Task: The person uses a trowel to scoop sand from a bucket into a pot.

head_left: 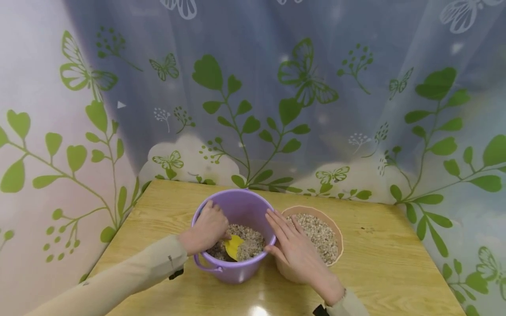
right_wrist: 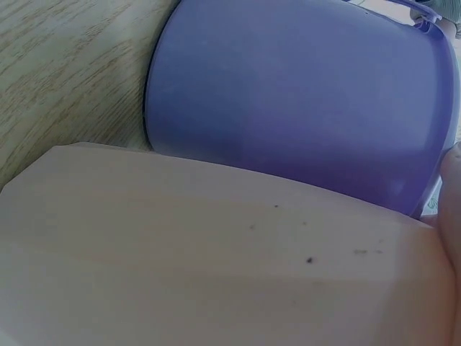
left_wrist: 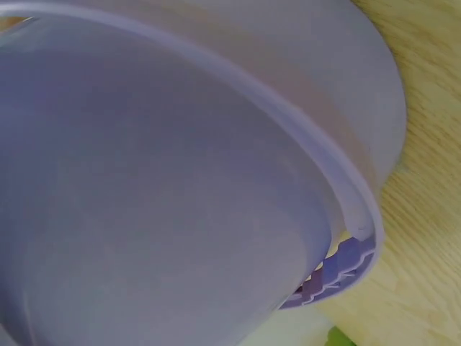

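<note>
My left hand (head_left: 208,224) reaches over the near-left rim of a purple bucket (head_left: 237,275) and grips a small yellow scoop (head_left: 234,246). The scoop's blade is partly sunk in the grainy, gravel-like material (head_left: 253,241) at the bottom. Fingers extended, my right hand (head_left: 294,250) rests at the bucket's right rim. Beneath that hand stands a peach-coloured pot (head_left: 338,235) full of similar pale grains (head_left: 318,232). The left wrist view is mostly taken up by the bucket's wall (left_wrist: 166,180). In the right wrist view, the pot's side (right_wrist: 202,238) lies against the bucket (right_wrist: 288,94).
Both containers stand on a wood-grain table (head_left: 387,259). A curtain (head_left: 253,87) printed with leaves and butterflies hangs behind the table and along both sides. The bucket's purple handle (head_left: 205,265) hangs down at its near left.
</note>
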`<state>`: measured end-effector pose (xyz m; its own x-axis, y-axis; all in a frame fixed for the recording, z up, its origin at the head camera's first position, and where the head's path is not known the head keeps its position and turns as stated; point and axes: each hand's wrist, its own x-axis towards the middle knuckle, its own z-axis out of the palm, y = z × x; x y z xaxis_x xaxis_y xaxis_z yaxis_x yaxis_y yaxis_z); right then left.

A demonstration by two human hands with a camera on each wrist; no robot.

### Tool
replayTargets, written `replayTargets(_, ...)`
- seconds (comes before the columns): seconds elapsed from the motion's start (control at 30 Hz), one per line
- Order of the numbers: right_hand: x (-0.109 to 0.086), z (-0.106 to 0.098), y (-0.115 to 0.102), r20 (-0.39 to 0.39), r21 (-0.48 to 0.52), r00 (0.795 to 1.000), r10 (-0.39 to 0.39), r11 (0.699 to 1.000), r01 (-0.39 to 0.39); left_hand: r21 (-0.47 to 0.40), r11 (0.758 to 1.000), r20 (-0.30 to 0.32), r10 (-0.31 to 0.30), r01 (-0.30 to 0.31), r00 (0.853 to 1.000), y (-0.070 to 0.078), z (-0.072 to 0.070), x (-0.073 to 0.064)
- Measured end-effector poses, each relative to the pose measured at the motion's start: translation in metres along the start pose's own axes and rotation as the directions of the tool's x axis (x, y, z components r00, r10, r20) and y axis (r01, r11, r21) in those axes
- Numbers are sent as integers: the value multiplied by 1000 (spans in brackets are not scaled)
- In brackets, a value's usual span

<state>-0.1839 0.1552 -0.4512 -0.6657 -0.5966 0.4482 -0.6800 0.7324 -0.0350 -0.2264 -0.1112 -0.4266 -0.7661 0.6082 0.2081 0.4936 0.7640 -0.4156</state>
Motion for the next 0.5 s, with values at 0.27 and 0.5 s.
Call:
replayTargets(0.27, -1, -2, -1, 5, 20, 1000, 13, 1000, -13, -205, 974, 86, -83, 99, 993, -1, -1, 3)
replayTargets(0.5, -1, -2, 0, 1, 1, 1000, 7, 1000, -7, -238, 965, 45, -98, 106, 994, -2, -5, 3)
